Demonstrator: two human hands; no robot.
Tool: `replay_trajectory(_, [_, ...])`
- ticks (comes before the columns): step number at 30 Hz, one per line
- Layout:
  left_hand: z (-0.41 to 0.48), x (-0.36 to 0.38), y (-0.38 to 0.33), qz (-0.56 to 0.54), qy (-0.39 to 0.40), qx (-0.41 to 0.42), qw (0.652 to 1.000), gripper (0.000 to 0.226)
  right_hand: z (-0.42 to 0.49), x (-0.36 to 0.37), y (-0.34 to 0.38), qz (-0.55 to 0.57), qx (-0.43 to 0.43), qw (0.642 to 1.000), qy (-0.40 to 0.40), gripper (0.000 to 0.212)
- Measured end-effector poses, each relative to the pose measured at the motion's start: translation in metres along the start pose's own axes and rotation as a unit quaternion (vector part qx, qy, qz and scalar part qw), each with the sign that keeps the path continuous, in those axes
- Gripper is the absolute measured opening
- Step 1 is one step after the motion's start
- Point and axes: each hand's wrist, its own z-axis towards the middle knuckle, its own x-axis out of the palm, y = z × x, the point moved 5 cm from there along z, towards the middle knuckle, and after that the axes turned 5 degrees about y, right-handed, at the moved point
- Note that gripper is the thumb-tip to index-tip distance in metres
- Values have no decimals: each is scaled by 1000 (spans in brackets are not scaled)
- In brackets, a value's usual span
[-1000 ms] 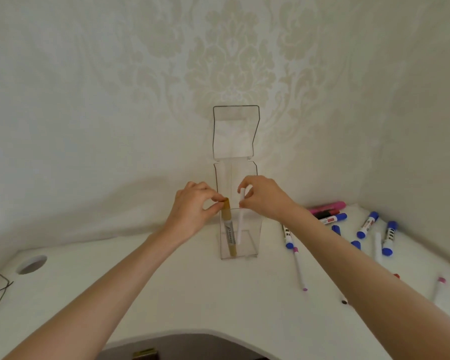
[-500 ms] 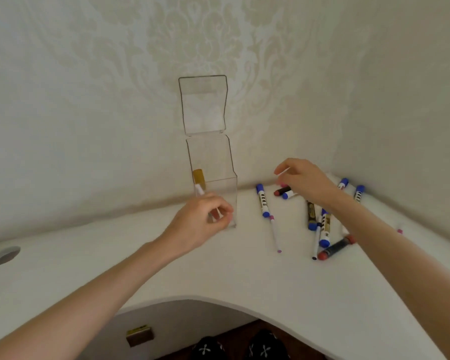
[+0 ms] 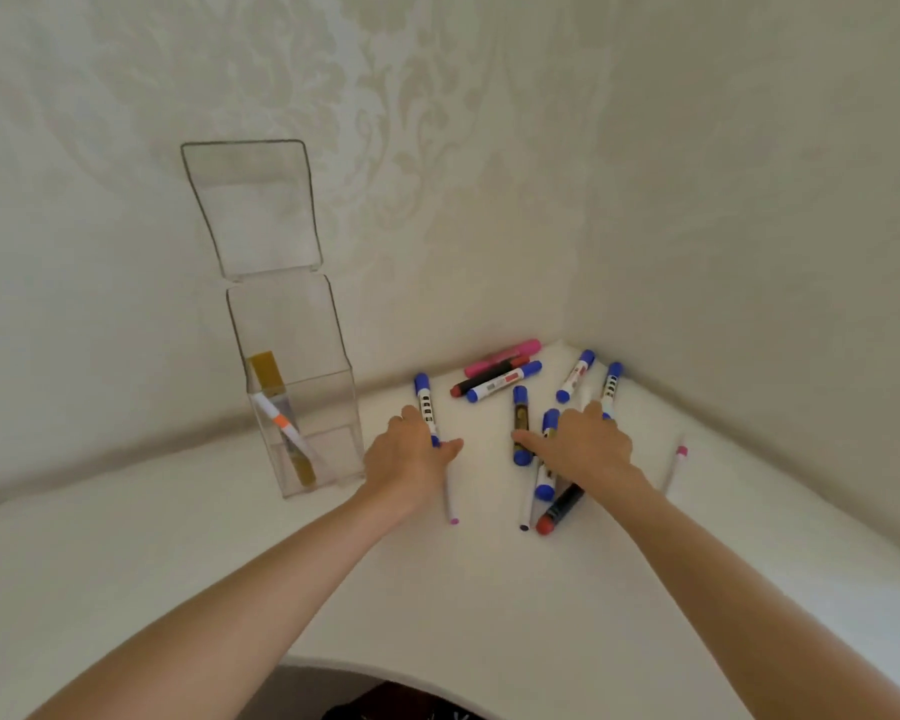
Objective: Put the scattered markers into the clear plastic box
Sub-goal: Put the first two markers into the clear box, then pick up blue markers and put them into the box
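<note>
My left hand is down on the desk, fingers curling round the lower end of a blue-capped marker that points away from me toward the wall. The thumb sits on the right of the barrel and the other fingers on the left, but I cannot tell whether the pinch has closed. My right hand lies spread over the pile, fingers loosely extended across a dark marker with blue ends; it seems to hold nothing yet, though the palm hides what is under it.

To do this well, I think each hand should settle on one barrel and pinch it near the middle, so it lifts level and does not swing. A thin pen with a pink tip lies just under my left wrist, touching or nearly touching the marker I want; I should lift straight up so as not to drag it along.

The box stands to the left, just beside my left hand, its lid flipped up against the wall. Inside, a gold marker and a white pen with an orange band lean crosswise, so new ones should go in at the open right side.

Behind the pile lie a pink marker, a black one with red ends and more blue-capped ones near the corner. A red-capped marker pokes out below my right wrist, and a lone thin pen lies well apart on the right.
</note>
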Motion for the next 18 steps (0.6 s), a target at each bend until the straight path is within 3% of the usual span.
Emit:
replay_trajectory(2, [10,5,1,-15,-8,-29,999,57,0,5,11,-2,4,1000,11,69])
replay_trajectory(7, [40,8,4,-47,24,-73,996,52,11,9,23,44,7,996,81,35])
replay_trajectory(10, [53,10,6,-82,61,-78,992,29,19,12,28,62,6,994,86,35])
replay_trajectory(18, [60,11,14,-205,89,-103,969,17,29,13,35,103,17,991,89,32])
